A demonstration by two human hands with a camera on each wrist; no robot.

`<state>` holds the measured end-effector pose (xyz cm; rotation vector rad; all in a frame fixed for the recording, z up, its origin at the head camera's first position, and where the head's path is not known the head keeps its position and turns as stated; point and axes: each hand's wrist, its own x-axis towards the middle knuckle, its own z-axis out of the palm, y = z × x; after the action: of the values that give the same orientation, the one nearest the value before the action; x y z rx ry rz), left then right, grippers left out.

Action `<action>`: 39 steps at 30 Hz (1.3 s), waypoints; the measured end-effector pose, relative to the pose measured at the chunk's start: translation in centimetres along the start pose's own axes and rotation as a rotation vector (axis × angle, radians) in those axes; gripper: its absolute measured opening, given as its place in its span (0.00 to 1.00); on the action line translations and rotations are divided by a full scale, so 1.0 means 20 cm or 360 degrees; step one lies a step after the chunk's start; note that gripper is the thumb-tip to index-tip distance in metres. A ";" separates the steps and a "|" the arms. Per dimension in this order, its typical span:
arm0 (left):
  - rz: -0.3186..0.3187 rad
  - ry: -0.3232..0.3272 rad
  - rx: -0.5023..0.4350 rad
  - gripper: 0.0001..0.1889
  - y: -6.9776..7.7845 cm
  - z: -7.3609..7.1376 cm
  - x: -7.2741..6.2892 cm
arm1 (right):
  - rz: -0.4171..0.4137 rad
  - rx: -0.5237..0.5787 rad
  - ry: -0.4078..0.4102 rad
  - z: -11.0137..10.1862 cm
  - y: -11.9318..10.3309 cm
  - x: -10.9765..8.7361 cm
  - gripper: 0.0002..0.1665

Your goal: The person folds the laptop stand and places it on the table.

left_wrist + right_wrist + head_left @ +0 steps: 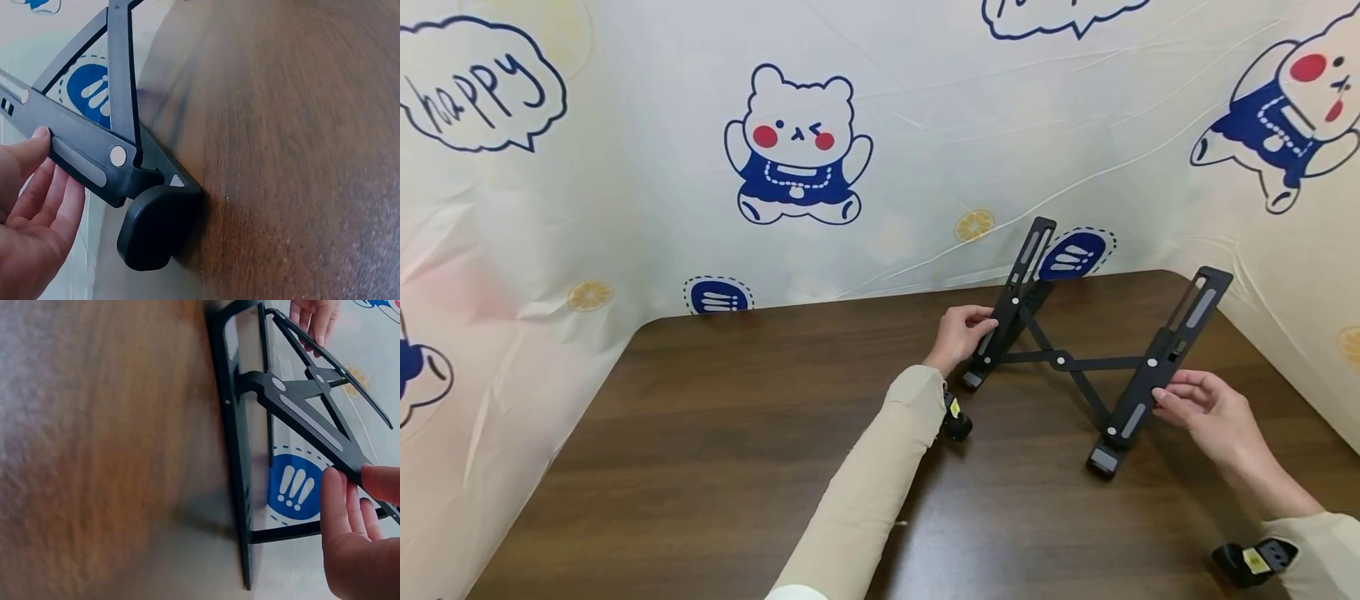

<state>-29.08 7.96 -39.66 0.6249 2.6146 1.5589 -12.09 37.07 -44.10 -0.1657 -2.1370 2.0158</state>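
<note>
A black folding laptop stand is spread out at the right part of the table, its two side arms joined by crossed bars. Pale grip strips run along the arms. My left hand pinches the left arm on its outer side, thumb on top. On the opposite arm, my right hand holds the outer edge between thumb and fingers. In the left wrist view, a front lip of the stand sits by the tabletop. The right wrist view shows the arm raised at an angle above its base bar.
The brown wooden table has rounded back corners. A pale cloth printed with bears hangs behind and along its sides, close to the stand's far end. Black wrist devices are worn on both wrists.
</note>
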 end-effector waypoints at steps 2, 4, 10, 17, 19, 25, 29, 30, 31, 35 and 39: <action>-0.0028 0.0005 -0.0058 0.12 -0.01 0.00 0.00 | 0.0002 0.0015 0.0010 0.02 0.00 -0.01 0.22; -0.0062 0.0009 -0.0125 0.12 -0.02 0.00 0.00 | 0.0001 0.0006 0.0023 0.03 0.00 -0.01 0.22; -0.0159 0.0012 -0.0226 0.12 -0.03 -0.01 0.00 | 0.0042 -0.0031 -0.0008 0.04 -0.01 -0.02 0.20; -0.0089 -0.0030 -0.0077 0.11 -0.03 -0.03 -0.02 | 0.0155 -0.0174 -0.0076 0.05 -0.06 -0.02 0.14; -0.0045 -0.0046 -0.0015 0.11 -0.03 -0.04 -0.02 | 0.0179 -0.0226 -0.0065 0.06 -0.09 -0.03 0.11; -0.0027 -0.0090 0.0067 0.11 -0.04 -0.08 -0.05 | 0.0152 -0.0279 -0.0124 0.13 -0.21 -0.06 0.06; -0.0027 -0.0108 0.0073 0.12 -0.04 -0.09 -0.07 | 0.0132 -0.0248 -0.0153 0.15 -0.27 -0.07 0.05; -0.0024 -0.0106 0.0076 0.12 -0.04 -0.10 -0.08 | 0.0124 -0.0250 -0.0158 0.15 -0.28 -0.07 0.05; -0.0021 -0.0102 0.0077 0.12 -0.04 -0.10 -0.08 | 0.0118 -0.0247 -0.0164 0.15 -0.28 -0.07 0.06; -0.0029 -0.0093 0.0070 0.12 -0.05 -0.14 -0.12 | 0.0100 -0.0279 -0.0186 0.16 -0.26 -0.05 0.07; -0.0023 -0.0117 0.0070 0.12 -0.07 -0.18 -0.16 | 0.0133 -0.0338 -0.0180 0.18 -0.24 -0.03 0.11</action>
<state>-27.43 3.27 -39.54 0.6513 2.6004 1.4491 -12.13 33.13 -39.44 -0.1788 -2.4526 1.8783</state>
